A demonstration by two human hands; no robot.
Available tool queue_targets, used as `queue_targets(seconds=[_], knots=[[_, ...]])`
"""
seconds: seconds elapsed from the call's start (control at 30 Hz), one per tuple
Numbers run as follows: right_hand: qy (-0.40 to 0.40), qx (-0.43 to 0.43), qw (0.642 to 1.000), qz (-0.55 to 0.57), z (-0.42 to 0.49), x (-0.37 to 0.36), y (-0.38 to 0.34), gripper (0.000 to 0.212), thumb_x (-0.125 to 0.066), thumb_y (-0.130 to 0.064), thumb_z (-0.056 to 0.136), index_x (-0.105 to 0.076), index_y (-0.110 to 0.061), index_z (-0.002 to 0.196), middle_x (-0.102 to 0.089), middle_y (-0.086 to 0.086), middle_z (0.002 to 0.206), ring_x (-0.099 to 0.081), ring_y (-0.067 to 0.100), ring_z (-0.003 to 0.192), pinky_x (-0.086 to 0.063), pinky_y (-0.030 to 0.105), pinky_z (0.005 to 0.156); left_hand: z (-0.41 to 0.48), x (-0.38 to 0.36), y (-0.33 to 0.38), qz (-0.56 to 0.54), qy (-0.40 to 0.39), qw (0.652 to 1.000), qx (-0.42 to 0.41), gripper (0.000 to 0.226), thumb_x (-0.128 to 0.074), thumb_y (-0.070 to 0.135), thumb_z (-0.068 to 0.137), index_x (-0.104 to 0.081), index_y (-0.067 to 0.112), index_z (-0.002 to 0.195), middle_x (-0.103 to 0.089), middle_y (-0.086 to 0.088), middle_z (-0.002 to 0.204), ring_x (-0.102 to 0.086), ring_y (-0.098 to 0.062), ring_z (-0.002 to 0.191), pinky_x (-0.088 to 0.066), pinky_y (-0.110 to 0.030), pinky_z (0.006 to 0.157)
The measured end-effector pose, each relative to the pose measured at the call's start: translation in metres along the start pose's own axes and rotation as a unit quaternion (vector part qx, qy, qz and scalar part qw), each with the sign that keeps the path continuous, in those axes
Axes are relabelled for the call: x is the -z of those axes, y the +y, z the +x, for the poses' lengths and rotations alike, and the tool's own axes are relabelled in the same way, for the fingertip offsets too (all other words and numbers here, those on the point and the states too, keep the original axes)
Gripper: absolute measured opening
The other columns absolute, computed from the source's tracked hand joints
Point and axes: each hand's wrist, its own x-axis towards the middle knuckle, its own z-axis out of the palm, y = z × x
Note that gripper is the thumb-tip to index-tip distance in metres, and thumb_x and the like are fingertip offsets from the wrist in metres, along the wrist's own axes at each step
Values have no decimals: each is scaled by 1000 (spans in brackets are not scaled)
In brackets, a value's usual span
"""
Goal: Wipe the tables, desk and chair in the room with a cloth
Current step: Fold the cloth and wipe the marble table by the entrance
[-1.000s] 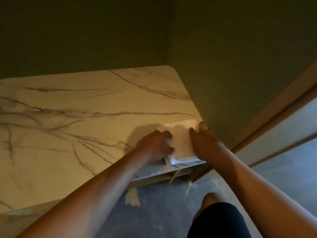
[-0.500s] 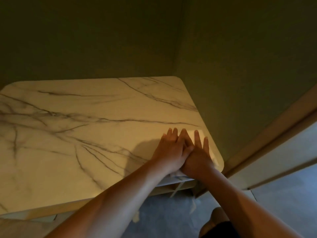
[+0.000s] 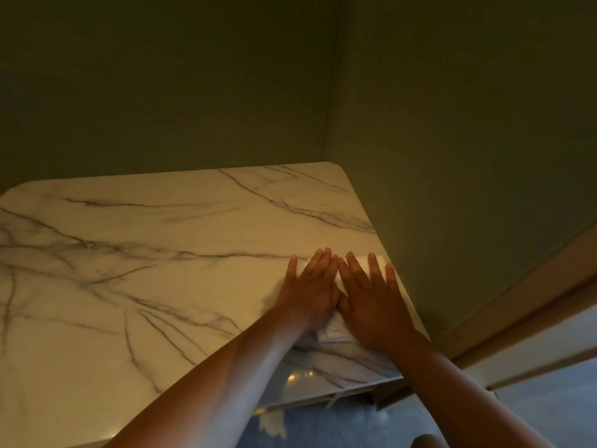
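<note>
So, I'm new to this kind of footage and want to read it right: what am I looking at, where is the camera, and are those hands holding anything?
There is no machine here, only a person working with bare hands. The camera is worn on the person's head and looks forward and down, which is why both arms reach in from the bottom of the picture. The left hand and the right hand lie side by side with straight fingers, pressing flat on a white cloth. Neither hand grips it; the cloth is only pressed down. It lies near the right edge of a marble-patterned table, which stands in a corner of dark green walls.
</note>
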Motion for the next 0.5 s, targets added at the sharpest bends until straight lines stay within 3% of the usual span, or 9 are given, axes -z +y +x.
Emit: queue_targets(seconds=[0.03,0.13,0.2,0.4,0.5], knots=[[14,0,1000,-1,7,-2,1,72,-13,-51,99,-30,-18,160,-24,7,168,-17,42,154,-11,59,123,6,2,-5,4,2,1000,-5,62,-22,37,108,4,21,161,13,3,169,16,-11,154,10,-53,123],[19,-4,999,42,32,-1,5,80,4,-53,93,-14,-20,164,-7,1,172,4,35,157,3,52,126,24,5,-19,8,28,999,-14,62,-26,36,107,2,20,161,9,2,169,12,-11,155,8,-53,123],[35,-9,997,63,50,2,7,84,8,-52,88,-12,-22,164,-5,-2,172,7,30,158,5,48,127,37,5,-27,11,42,999,-14,63,-27,35,107,0,20,161,8,2,170,11,-11,155,6,-52,124],[62,-26,995,67,107,4,12,83,2,-48,88,-10,-15,164,-12,3,171,0,32,158,-2,50,127,83,20,-52,24,41,999,-11,61,-25,32,108,0,17,161,8,0,169,10,-12,155,7,-52,123],[90,-18,993,76,133,1,13,72,-13,-43,96,-32,-9,158,-29,11,166,-15,39,155,-14,55,125,109,25,-67,28,25,999,-5,60,-21,32,109,4,17,161,13,0,169,13,-12,154,9,-51,123]])
